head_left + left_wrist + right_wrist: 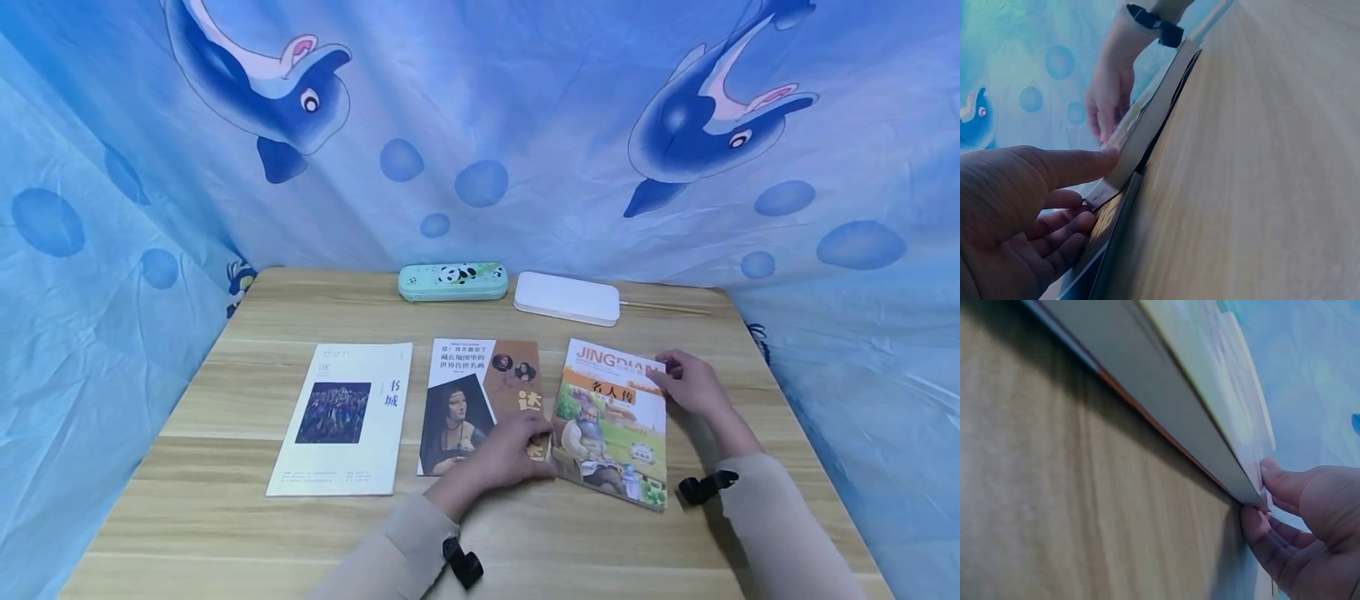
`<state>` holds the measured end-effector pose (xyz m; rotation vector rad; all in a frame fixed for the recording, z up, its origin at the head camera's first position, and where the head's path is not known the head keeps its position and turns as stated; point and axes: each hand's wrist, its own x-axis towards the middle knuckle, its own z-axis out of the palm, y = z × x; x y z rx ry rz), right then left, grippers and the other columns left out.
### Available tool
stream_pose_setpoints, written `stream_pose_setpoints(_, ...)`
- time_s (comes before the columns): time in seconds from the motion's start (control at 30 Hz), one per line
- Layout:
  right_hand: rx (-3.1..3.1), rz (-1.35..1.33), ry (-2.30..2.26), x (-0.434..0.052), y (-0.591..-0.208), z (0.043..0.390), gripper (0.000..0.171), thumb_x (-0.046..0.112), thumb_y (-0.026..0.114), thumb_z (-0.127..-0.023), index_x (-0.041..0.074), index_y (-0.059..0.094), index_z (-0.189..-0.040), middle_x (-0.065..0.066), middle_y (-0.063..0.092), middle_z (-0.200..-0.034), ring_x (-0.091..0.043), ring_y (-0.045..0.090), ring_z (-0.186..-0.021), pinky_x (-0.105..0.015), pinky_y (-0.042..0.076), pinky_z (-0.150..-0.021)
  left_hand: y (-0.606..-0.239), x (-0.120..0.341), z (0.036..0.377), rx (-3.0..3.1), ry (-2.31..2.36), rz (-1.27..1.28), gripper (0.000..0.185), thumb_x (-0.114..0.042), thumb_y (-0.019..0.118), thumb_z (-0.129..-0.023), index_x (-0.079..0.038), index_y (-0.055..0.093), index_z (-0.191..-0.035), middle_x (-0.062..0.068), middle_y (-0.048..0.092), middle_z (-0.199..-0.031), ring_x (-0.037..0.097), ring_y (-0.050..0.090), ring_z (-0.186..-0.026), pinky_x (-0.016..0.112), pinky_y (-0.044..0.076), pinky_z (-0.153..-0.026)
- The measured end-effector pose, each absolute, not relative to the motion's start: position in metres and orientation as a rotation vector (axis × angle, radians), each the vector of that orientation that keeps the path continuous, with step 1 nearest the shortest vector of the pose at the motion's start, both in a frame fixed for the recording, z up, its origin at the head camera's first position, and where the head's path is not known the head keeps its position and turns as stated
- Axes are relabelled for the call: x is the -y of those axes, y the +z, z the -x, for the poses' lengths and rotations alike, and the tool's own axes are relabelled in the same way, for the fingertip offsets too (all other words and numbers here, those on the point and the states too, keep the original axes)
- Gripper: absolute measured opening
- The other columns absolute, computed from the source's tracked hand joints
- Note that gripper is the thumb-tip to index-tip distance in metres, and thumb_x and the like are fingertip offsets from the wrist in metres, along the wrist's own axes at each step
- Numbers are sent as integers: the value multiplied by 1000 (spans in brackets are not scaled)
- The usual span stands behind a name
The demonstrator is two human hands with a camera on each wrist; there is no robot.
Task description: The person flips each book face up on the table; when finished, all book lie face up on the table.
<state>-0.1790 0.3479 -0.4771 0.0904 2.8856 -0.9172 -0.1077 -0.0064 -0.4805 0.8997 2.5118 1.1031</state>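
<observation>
A thick book with a bearded man on its cover (611,442) lies slightly turned at the right. At its upper right edge my right hand (693,385) pinches the corner between thumb and fingers, and a shadow shows below the book in the right wrist view. My left hand (501,457) holds its left edge, with the thumb (1088,167) against the page side and the fingers curled at the corner. That forearm crosses the lower part of a brown-and-white art book (450,417), which sits beside the thick one.
A white magazine (341,417) with a dark picture lies at the left. Behind the books are a mint panda pencil case (453,283), a white flat box (566,297) and a thin stick (667,308). A blue dolphin curtain (525,100) hangs behind the table.
</observation>
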Motion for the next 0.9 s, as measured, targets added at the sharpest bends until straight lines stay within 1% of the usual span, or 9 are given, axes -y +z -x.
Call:
stream_pose_setpoints(0.1,-2887,-68,-938,-345,-477,185,46,29,62,-102,-2,54,-135,-28,60,-123,-44,59,-112,-54,55,-87,-481,4,104,-2526,1068,-882,59,-34,87,-80,-10,68,-129,-1,65,-120,11,59,-106,27,50,-95)
stream_pose_setpoints(0.17,-2888,-49,-951,-343,-478,189,45,27,63,-102,-2,54,-135,-28,59,-124,-45,59,-112,-55,55,-87,-481,1,102,-2544,1041,-908,57,-37,87,-80,-12,69,-128,-1,66,-120,12,59,-108,29,50,-97)
stream_pose_setpoints(0.4,-2884,-22,-945,-340,-478,199,41,24,64,-101,-2,57,-133,-28,60,-125,-45,59,-114,-56,54,-91,-483,-6,95,-2612,950,-1026,63,-40,85,-81,-17,65,-136,-3,63,-121,11,56,-109,25,48,-96)
stream_pose_setpoints(0.6,-2905,5,-951,-338,-477,203,41,23,64,-101,-2,58,-133,-28,61,-125,-45,59,-113,-57,53,-92,-487,-8,94,-2667,905,-1046,57,-43,80,-87,-16,65,-135,-4,62,-123,12,56,-112,27,47,-98)
stream_pose_setpoints(0.73,-2883,-17,-968,-338,-475,202,46,28,62,-103,-1,54,-138,-28,59,-128,-45,57,-116,-58,52,-94,-490,-8,94,-2680,917,-1044,51,-44,77,-89,-17,69,-131,-4,62,-123,13,57,-112,28,48,-98)
stream_pose_setpoints(0.9,-2855,-39,-1009,-336,-473,192,60,38,59,-103,-3,47,-144,-31,54,-134,-48,53,-122,-60,50,-97,-492,0,94,-2679,1027,-1023,42,-36,73,-93,-13,69,-128,-2,63,-123,15,59,-112,29,49,-100)
